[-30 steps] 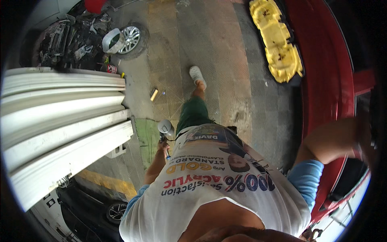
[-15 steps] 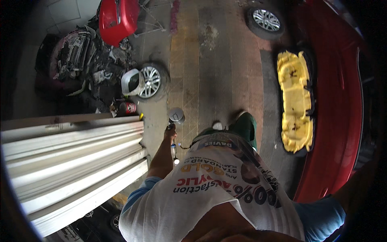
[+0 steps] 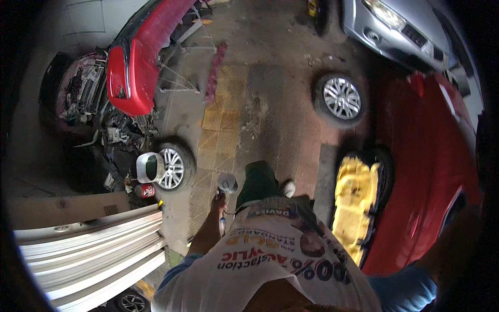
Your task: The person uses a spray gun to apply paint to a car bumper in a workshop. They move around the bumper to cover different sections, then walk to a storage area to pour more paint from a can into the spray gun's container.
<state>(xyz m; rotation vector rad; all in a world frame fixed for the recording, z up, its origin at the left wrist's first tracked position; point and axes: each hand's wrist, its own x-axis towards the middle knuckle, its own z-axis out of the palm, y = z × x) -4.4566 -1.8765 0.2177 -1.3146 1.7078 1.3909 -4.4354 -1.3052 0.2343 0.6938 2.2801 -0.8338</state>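
Observation:
My left hand is closed round the handle of a paint spray gun, held low in front of me on the left. The gun has a round grey cup on top, and a blue-and-clear fitting hangs below the handle by my forearm. A thin dark hose runs from it toward my waist. On the right, my arm reaches out sideways toward the red car. The forearm fades into the dark rim, and the hand itself is out of view.
A wheel and a yellow padded panel lie beside the red car. A silver car stands ahead. At left are a red bumper on a stand, another wheel, a red can and white ribbed panels.
I have stepped forward along the aisle; the wheels, yellow panel and bumper sit lower in view, and the silver car has appeared. The spray gun stays in my left hand.

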